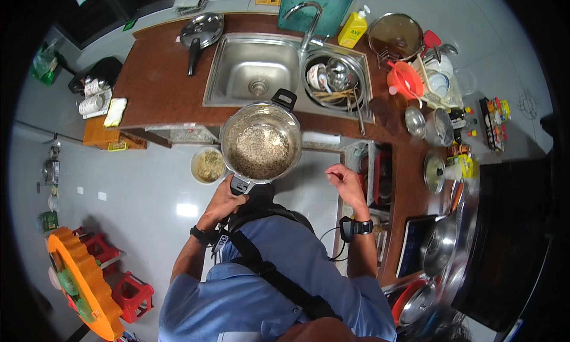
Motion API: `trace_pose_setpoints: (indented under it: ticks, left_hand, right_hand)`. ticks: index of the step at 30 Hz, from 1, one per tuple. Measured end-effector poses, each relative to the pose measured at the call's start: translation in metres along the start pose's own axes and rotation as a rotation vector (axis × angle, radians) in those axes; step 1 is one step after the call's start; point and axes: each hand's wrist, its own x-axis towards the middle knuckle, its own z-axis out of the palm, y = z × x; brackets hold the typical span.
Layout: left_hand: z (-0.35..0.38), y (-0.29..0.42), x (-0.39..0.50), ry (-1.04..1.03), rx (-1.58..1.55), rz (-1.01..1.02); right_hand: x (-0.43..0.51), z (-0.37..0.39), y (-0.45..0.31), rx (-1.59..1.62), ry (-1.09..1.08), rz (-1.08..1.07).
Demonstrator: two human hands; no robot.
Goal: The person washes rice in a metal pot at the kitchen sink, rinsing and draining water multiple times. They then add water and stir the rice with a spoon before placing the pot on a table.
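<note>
My left hand (224, 200) grips the long black handle of a metal pressure cooker pot (262, 142), held up between my body and the counter edge. The pot's inside is speckled and its short black side handle points to the sink. My right hand (345, 184) is raised to the right of the pot, touching nothing; its fingers are curled, thumb near the fingertips. Past the pot lies a steel sink (254, 70) with a bare left basin. In the round right basin sit bowls (340, 74) and chopsticks. A lid with a black handle (202, 30) rests on the counter at the back left.
A bucket of food scraps (207, 164) stands on the floor left of the pot. The faucet (310, 25) and a yellow soap bottle (353, 30) are behind the sink. Red strainer (404, 79), dish rack, glass lids and a wok (438, 247) line the right counter. Red stools (132, 296) stand lower left.
</note>
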Motion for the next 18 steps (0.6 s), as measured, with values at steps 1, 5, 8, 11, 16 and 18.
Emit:
trace_pose_setpoints:
  ticks: [1, 5, 8, 11, 16, 18]
  left_hand:
    - [-0.001, 0.016, 0.017, 0.015, 0.034, -0.008]
    - [-0.013, 0.075, 0.068, -0.008, 0.134, -0.026]
    - [-0.013, 0.101, 0.098, 0.012, 0.235, -0.022]
    - [0.001, 0.114, 0.124, 0.066, 0.151, -0.041]
    - [0.030, 0.130, 0.158, 0.159, 0.079, -0.101]
    - [0.041, 0.133, 0.173, 0.185, 0.051, -0.099]
  right_hand:
    - [0.020, -0.007, -0.003, 0.017, 0.007, 0.023]
    - [0.098, -0.030, -0.017, 0.023, -0.001, -0.010]
    - [0.158, -0.038, -0.025, 0.184, -0.024, -0.047]
    - [0.226, -0.057, -0.033, 0.255, -0.083, -0.054]
    - [0.381, -0.086, -0.076, 0.658, -0.266, -0.186]
    - [0.437, -0.082, -0.103, 0.809, -0.310, -0.185]
